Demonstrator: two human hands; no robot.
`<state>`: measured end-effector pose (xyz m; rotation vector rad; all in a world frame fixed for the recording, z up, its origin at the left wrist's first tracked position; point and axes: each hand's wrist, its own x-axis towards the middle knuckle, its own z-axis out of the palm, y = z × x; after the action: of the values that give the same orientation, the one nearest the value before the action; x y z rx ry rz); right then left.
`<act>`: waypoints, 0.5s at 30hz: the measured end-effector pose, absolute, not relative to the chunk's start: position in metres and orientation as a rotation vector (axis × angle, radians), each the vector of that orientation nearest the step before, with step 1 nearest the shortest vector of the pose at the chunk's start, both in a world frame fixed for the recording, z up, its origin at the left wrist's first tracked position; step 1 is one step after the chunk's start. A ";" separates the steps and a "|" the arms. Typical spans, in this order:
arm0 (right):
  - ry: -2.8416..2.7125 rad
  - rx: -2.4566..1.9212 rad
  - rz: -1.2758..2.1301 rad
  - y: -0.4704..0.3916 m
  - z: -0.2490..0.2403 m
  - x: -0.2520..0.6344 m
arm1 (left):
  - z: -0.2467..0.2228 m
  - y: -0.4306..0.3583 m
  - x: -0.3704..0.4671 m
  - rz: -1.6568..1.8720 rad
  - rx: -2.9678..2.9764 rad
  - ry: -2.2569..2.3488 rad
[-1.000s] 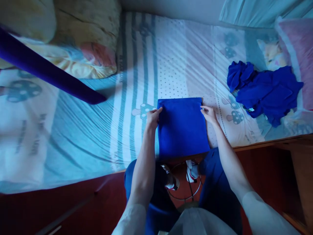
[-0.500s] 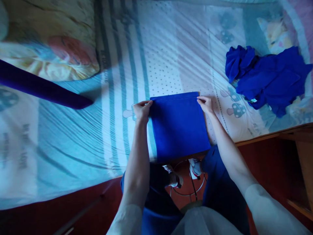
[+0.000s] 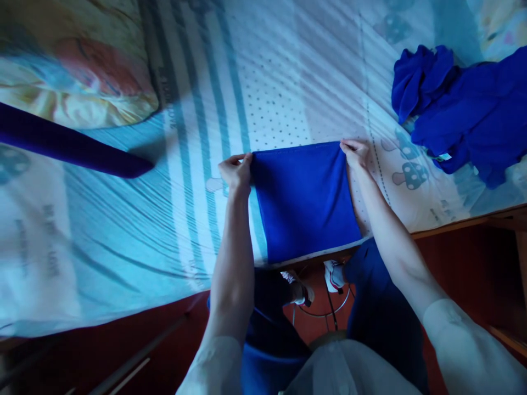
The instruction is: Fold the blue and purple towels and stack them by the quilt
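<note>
A folded piece of blue cloth (image 3: 304, 203) lies as a near-square at the bed's front edge, right before me. My left hand (image 3: 237, 171) pinches its far left corner between thumb and fingers. At the far right corner my right hand (image 3: 354, 152) pinches the cloth in the same way. Between the two hands the far edge, with a stitched hem, is drawn taut. Soft creases run down the right part of the cloth. Its near edge rests close to the bed's rim.
Crumpled blue fabric (image 3: 465, 109) with a small white tag lies to the right. On the left are a patterned pillow (image 3: 102, 77) and a long dark-blue bar-like thing (image 3: 74, 142). The patterned sheet (image 3: 123, 236) covers the bed, whose wooden edge (image 3: 453, 225) runs in front of my legs.
Both hands, still pinching the corners, have pulled the cloth's far edge slightly away from me. The right side has lifted and creased, and the near edge has shifted away from the bed's rim.
</note>
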<state>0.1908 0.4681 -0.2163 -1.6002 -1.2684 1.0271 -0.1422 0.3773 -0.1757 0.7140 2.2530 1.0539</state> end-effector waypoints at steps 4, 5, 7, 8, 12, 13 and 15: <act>-1.330 -1.579 0.984 0.474 -0.222 0.189 | -0.174 0.384 -0.142 1.024 0.816 2.348; -1.363 -1.576 0.972 0.476 -0.225 0.189 | -0.173 0.385 -0.141 1.002 0.862 2.379; -1.440 -1.584 0.951 0.478 -0.230 0.190 | -0.170 0.385 -0.138 0.937 0.963 2.427; -1.482 -1.598 0.941 0.478 -0.232 0.191 | -0.168 0.385 -0.137 0.901 1.011 2.438; -1.617 -1.676 0.907 0.478 -0.237 0.193 | -0.159 0.383 -0.136 0.790 1.146 2.378; -1.639 -1.694 0.910 0.478 -0.236 0.192 | -0.156 0.383 -0.138 0.762 1.171 2.339; -1.667 -1.721 0.935 0.477 -0.230 0.190 | -0.153 0.383 -0.143 0.688 1.217 2.256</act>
<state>0.1902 0.4766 -0.2302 -1.7209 -1.6674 0.9352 -0.1426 0.3835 -0.1526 1.2172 2.2560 0.6879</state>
